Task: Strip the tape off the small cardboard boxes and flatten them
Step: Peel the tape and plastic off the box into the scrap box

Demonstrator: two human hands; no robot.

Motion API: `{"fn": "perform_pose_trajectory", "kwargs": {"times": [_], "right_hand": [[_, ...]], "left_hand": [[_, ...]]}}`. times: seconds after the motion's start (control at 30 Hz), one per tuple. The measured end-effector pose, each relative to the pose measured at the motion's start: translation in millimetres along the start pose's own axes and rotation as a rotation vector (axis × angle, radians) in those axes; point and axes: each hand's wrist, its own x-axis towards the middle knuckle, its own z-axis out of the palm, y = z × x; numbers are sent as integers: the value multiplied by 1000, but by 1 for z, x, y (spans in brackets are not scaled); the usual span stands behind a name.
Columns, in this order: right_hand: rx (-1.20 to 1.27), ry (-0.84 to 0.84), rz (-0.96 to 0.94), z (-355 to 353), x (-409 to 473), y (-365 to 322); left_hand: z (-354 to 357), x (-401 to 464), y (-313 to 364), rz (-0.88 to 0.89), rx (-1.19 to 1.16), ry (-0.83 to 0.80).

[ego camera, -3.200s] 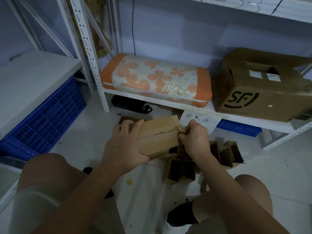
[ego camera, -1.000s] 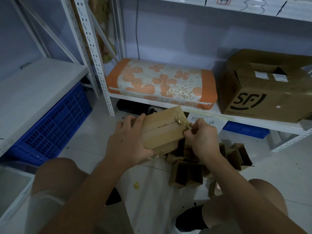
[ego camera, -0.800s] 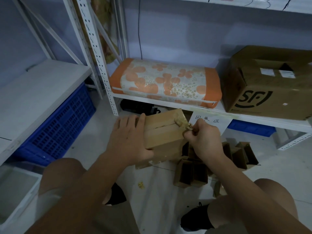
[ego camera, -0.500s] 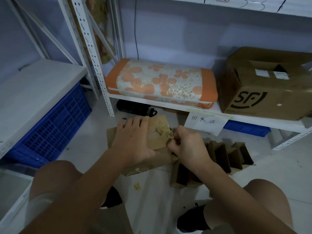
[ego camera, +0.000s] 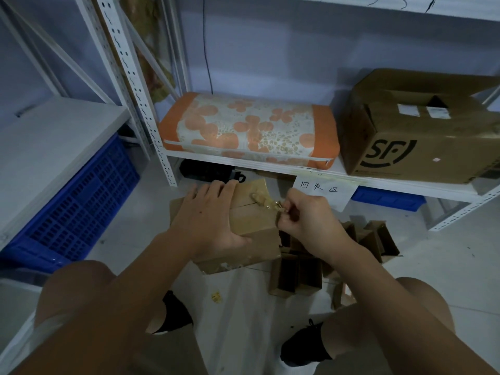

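Observation:
A small brown cardboard box [ego camera: 251,220] sits low over the floor on top of flat cardboard [ego camera: 240,259]. My left hand [ego camera: 208,215] grips its left side, fingers over the top and thumb along the front. My right hand [ego camera: 305,220] pinches a crumpled strip of brownish tape [ego camera: 266,203] at the box's right top edge, where the flap seam ends. The tape is partly peeled and bunched up. Several small opened boxes [ego camera: 297,272] stand on the floor under my right forearm.
A white shelf rack [ego camera: 270,165] holds an orange floral cushion [ego camera: 249,131] and a big SF carton [ego camera: 422,136]. A paper label [ego camera: 322,189] hangs from the shelf edge. A blue crate [ego camera: 78,209] sits at left. My knees and black shoes frame the floor below.
The box has come down from in front of the shelf onto the flat cardboard on the floor. My right hand keeps pinching the tape, which is peeled a little further off the seam.

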Motion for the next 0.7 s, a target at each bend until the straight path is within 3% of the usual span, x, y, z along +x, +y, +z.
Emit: {"fn": "perform_pose_trajectory", "kwargs": {"times": [0.23, 0.4, 0.6, 0.7], "right_hand": [[31, -9, -188, 7, -13, 5], [67, -58, -164, 7, -18, 3], [432, -7, 214, 9, -15, -7], [531, -32, 365, 13, -10, -10]], "left_hand": [[-1, 0, 1, 0, 40, 25], [-2, -3, -1, -26, 44, 40], [-4, -4, -1, -12, 114, 91], [-1, -5, 0, 82, 158, 242]]}}
